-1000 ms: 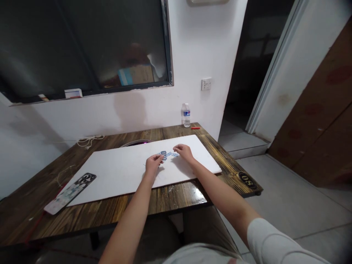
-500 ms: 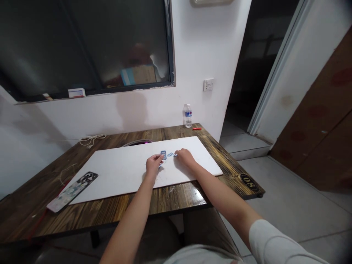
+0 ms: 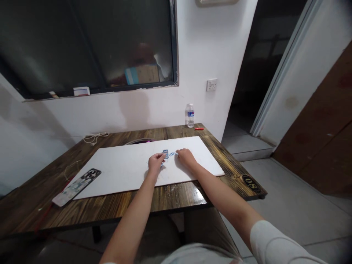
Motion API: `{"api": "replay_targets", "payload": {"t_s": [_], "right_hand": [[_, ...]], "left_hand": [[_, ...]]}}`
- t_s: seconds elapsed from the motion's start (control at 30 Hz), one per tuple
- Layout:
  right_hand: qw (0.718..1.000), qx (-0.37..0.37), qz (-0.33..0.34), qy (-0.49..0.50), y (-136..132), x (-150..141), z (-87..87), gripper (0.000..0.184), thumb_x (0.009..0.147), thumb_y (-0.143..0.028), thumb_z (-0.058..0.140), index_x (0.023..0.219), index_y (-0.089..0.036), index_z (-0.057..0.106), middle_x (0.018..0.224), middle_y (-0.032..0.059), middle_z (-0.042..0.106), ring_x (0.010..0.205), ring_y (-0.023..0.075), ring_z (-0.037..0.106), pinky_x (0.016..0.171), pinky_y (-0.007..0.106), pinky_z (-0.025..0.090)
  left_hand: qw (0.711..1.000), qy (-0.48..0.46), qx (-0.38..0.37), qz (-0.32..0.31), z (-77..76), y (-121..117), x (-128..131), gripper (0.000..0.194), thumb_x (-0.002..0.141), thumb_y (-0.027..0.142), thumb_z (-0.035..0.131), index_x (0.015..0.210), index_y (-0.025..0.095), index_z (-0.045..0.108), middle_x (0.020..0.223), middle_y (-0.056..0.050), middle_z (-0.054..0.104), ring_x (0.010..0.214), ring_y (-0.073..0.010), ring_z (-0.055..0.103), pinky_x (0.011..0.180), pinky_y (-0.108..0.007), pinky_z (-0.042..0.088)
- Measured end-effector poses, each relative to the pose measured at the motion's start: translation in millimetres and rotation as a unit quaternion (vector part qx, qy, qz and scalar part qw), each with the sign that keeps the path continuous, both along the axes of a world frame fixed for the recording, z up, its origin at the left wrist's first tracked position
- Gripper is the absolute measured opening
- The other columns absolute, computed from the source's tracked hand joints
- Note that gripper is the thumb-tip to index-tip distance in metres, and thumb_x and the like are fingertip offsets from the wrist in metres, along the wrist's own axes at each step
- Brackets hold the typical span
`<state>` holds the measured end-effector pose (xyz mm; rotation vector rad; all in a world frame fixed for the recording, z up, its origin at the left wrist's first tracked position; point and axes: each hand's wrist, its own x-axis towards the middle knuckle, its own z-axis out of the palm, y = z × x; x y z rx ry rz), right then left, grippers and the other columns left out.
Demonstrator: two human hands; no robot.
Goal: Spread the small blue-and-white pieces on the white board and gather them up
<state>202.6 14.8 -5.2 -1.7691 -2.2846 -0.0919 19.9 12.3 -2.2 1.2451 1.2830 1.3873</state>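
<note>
Your left hand [image 3: 156, 161] has thumb and fingertips pinched on a small blue laddered piece [image 3: 165, 151], held just above or against the white board [image 3: 121, 167]; you cannot tell which. A bit more blue shows below those fingertips. Your right hand [image 3: 187, 159] has its fingertips drawn together at the right end of a second blue piece, a short barred strip [image 3: 172, 154] between your two hands; whether they grip anything is hidden. The blue parts are too small and overlapped to count surely. The one board lies on the wooden table [image 3: 180, 194], with one patterned phone-shaped object [image 3: 77, 187] across its left edge. Beyond the board you have one coiled white cable [image 3: 96, 136], one round rim [image 3: 139, 141] partly covered, one red stick [image 3: 199, 128] and, beside it, one clear upright bottle [image 3: 190, 120] with a blue label; its fill is unclear. One small white box [image 3: 81, 91] sits on the window ledge, and one larger box [image 3: 147, 74] shows in the glass, contents of both hidden.
</note>
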Motion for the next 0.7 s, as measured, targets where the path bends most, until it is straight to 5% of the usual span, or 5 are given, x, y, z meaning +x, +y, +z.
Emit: {"api": "replay_targets", "payload": {"t_s": [0.27,0.4,0.5,0.7], "right_hand": [[0.999,0.022,-0.029,0.037,-2,5,0.5,0.028,0.089,-0.010,0.045,0.101,-0.011,0.070,0.101,0.0171,0.067,0.096,0.0263,0.058,0.083,0.035,0.037],[0.988,0.078,-0.014,0.132,-1,9,-0.3,0.022,0.085,-0.011,0.054,0.091,-0.016,0.074,0.106,0.0132,0.064,0.096,0.0240,0.056,0.082,0.033,0.039],[0.954,0.102,0.050,0.278,2,7,-2.2,0.022,0.083,-0.012,0.056,0.090,-0.019,0.076,0.094,0.0076,0.066,0.084,0.0180,0.059,0.078,0.029,0.043],[0.840,0.096,0.191,0.499,0,-5,0.5,0.019,0.083,-0.029,0.064,0.094,-0.020,0.077,0.088,0.0058,0.073,0.079,0.0173,0.065,0.075,0.029,0.050]], "left_hand": [[1.000,-0.012,-0.009,0.004,2.7,-2,2,0.037,0.052,0.043,0.080,0.075,0.015,0.072,0.063,-0.004,0.068,0.054,-0.0125,0.059,0.049,-0.022,0.042],[1.000,-0.001,-0.012,0.006,-0.4,1,0,0.039,0.052,0.044,0.081,0.076,0.015,0.073,0.065,-0.005,0.069,0.054,-0.0133,0.060,0.048,-0.022,0.042],[1.000,-0.004,-0.015,0.011,-1.9,2,-1,0.040,0.052,0.045,0.081,0.077,0.015,0.073,0.067,-0.005,0.070,0.055,-0.0133,0.061,0.049,-0.022,0.043],[0.999,-0.009,-0.031,0.009,1.7,-1,-2,0.041,0.052,0.046,0.082,0.077,0.014,0.072,0.066,-0.005,0.070,0.057,-0.0148,0.063,0.051,-0.022,0.042]]}}
